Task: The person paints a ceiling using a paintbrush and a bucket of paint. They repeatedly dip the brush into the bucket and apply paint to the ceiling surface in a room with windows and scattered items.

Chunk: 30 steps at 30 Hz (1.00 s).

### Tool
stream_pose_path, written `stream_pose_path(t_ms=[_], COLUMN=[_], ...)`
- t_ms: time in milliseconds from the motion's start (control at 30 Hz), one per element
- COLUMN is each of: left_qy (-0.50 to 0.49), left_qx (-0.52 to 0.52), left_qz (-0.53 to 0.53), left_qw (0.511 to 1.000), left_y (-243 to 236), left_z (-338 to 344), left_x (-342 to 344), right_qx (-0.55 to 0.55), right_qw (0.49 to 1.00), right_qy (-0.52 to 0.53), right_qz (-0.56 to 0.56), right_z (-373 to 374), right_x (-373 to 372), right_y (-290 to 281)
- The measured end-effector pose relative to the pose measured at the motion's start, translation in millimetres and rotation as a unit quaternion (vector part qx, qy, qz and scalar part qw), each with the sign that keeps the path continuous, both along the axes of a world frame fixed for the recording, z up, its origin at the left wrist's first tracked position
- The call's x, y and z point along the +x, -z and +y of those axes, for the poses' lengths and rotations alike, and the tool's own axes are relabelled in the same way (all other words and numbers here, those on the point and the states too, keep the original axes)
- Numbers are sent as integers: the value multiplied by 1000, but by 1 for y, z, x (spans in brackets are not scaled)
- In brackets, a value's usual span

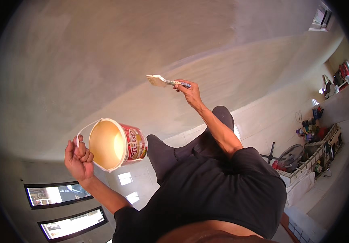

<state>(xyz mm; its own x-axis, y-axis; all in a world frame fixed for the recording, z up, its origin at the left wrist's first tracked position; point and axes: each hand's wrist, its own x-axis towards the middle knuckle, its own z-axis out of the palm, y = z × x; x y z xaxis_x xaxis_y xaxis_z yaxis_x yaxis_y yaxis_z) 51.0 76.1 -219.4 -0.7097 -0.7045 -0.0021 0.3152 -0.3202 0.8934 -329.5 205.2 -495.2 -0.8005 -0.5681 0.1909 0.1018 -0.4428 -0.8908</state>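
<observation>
A paintbrush (162,82) with pale, paint-coated bristles is pinched by its handle in my right hand (189,91), its bristles pointing left toward the wall. The brush stands apart from the wall as far as I can see. My left hand (80,159) is closed around the thin white handle of a plastic bucket (135,141). The bucket is tilted with its mouth facing left, and its outside is red and white. Inside it shows a cream-coloured wall with a bright patch of light; how much it holds I cannot tell.
A grey-beige plastered wall (101,52) spreads in front of me. Two black-framed windows (61,194) are at lower left. On the right stand a fan (291,156) and a wire rack (310,162) with assorted items. Pale tiles (138,182) cover the floor.
</observation>
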Motion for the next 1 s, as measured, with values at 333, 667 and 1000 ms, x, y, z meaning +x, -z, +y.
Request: stream_pose_path(t_ms=[333,667,1000], left_qy=[-86,-152,-202], left_qx=[37,32,41], left_qz=[-5,11,-6], left_qw=[996,988,979], left_y=[18,25,41], left_z=[2,11,9], left_x=[11,28,10], right_qx=[-30,125,88], right_qw=[937,864,947], right_qy=[348,482,161], right_qz=[-6,69,263], right_z=[121,63,-66], right_x=[-157,-125,13], right_y=[58,43,52])
